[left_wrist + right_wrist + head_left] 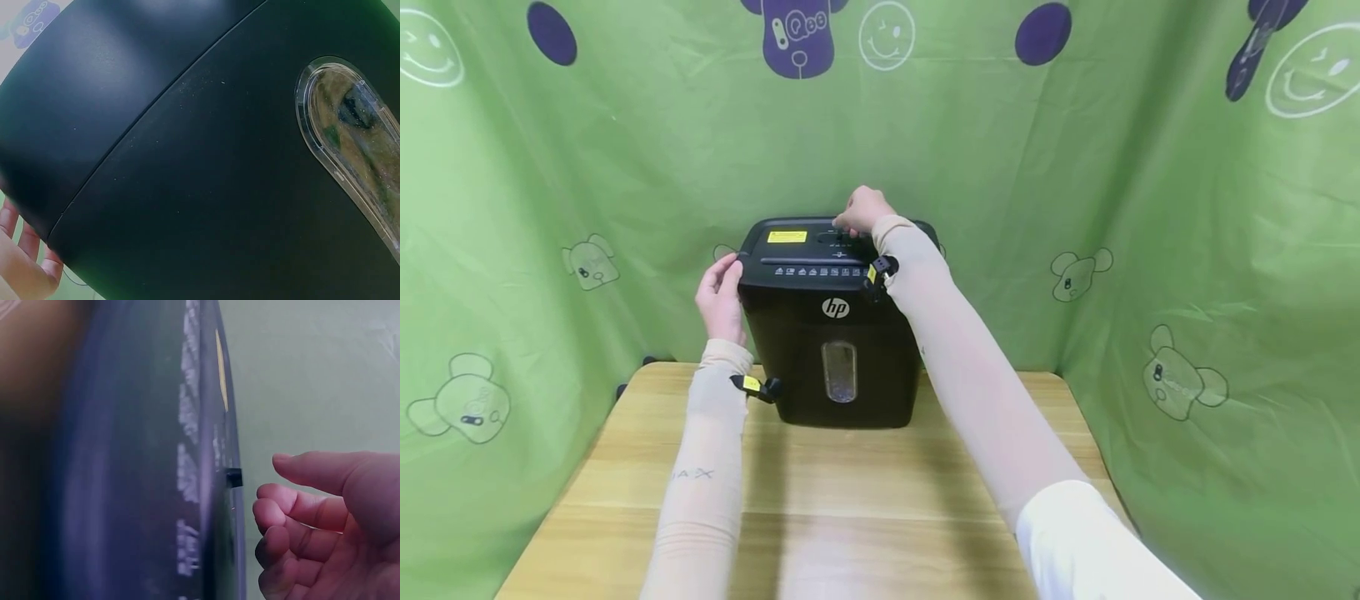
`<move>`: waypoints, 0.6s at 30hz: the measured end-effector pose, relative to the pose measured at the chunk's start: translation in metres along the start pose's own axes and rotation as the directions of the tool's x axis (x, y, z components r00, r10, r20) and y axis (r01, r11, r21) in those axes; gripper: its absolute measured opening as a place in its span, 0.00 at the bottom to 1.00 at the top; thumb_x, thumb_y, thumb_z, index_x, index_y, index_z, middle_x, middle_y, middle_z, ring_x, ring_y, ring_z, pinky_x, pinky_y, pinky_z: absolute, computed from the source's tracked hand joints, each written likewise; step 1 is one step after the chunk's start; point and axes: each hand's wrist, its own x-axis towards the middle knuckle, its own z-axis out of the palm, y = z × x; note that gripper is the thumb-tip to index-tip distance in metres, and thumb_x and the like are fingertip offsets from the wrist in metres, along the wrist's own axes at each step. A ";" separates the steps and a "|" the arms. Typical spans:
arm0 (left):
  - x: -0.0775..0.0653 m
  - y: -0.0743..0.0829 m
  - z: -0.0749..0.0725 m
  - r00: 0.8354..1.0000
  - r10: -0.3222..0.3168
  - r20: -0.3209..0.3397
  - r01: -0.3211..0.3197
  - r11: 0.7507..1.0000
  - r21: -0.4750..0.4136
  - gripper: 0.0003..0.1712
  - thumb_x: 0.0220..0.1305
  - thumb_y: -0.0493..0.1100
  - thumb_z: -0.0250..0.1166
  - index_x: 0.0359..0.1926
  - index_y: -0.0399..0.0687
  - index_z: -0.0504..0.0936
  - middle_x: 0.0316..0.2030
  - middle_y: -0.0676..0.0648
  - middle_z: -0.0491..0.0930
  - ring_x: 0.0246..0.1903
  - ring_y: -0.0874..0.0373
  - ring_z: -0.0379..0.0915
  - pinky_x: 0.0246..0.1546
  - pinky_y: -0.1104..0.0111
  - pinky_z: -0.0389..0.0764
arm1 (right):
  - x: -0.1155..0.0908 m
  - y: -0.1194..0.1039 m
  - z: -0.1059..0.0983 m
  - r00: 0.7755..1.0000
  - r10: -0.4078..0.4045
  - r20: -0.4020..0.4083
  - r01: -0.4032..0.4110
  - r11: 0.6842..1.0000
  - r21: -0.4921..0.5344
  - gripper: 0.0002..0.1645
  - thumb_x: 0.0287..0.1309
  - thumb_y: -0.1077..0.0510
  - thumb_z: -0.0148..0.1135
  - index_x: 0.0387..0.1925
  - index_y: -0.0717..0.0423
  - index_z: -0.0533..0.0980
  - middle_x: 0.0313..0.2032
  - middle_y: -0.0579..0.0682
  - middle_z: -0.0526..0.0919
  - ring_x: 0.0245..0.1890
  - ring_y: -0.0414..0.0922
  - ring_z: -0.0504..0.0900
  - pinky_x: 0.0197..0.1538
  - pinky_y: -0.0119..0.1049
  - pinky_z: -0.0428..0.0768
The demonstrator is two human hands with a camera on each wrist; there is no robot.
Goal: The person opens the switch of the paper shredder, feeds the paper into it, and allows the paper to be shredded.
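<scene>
A black HP paper shredder [805, 358] stands upright on the table. My left hand [722, 296] rests at its upper left corner, the fingers [28, 240] lying against the side in the left wrist view. Over the back of the shredder's top is my right hand [863, 210]. Its fingers bend loosely beside a small black slide switch [234, 477], with a gap between fingertips and switch in the right wrist view. Nothing is between that thumb and those fingers. My right forearm covers the shredder's right top corner.
The wooden table [842, 492] reaches back to a green printed curtain [1000, 150], which surrounds it on three sides. A yellow label [787, 237] sits on the shredder's top, behind the long paper slot [805, 262]. A clear window [840, 372] is set into its front.
</scene>
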 end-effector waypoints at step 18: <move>0.002 -0.001 -0.001 1.000 0.013 0.009 -0.013 1.000 0.012 0.16 0.62 0.40 0.67 0.51 0.44 0.83 0.43 0.53 0.82 0.39 0.63 0.76 0.41 0.75 0.75 | 0.004 0.003 0.013 0.998 0.041 -0.045 -0.043 0.998 -0.056 0.15 0.58 0.51 0.66 0.20 0.52 0.76 0.14 0.41 0.74 0.18 0.37 0.72 0.27 0.27 0.69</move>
